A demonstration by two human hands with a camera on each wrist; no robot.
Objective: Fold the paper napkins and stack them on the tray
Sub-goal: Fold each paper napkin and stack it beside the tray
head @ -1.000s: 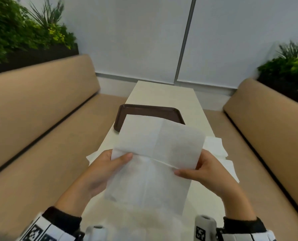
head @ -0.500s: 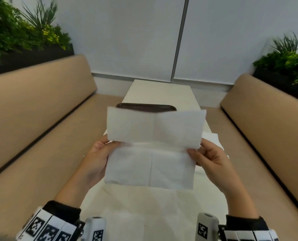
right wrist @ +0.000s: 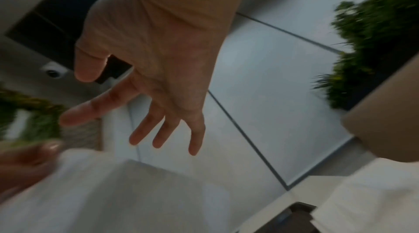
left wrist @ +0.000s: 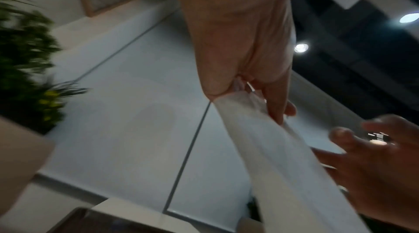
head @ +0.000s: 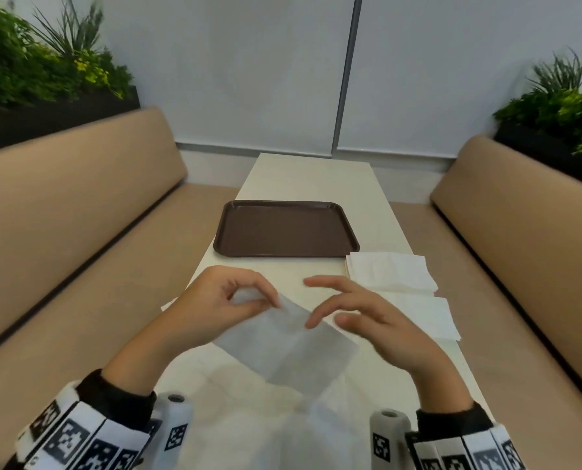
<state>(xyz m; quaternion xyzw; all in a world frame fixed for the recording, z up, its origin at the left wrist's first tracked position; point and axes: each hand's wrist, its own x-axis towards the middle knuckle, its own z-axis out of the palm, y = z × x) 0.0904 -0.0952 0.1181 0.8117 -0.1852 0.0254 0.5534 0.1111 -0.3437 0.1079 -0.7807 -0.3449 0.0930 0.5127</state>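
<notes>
A: Left hand (head: 215,305) pinching one corner of the napkin (head: 289,347) between thumb and fingertips, up off the table (head: 316,178). Hanging slantwise from that pinch, down and toward the right hand (head: 381,320).

B: And the right hand?

A: Spread wide, fingers straight, holding nothing; hovering just above the napkin's upper edge, maybe brushing it, hard to tell.

B: Folded already?

A: Looks halved into a long strip, with a crease across the middle. Not yet on the tray (head: 286,206), which sits bare beyond both hands.

B: Handling?

A: Likely featherlight, limp, easy to tear or rumple. Sags from a single pinch, so best taken at two corners of one short edge, or pressed flat on the table and creased with a fingertip. No hard tugging.

B: Other napkins?

A: A pile of napkins (head: 391,271) just beyond the right hand, beside the tray's near right corner, with a flat sheet (head: 428,317) lying right of that hand.
</notes>
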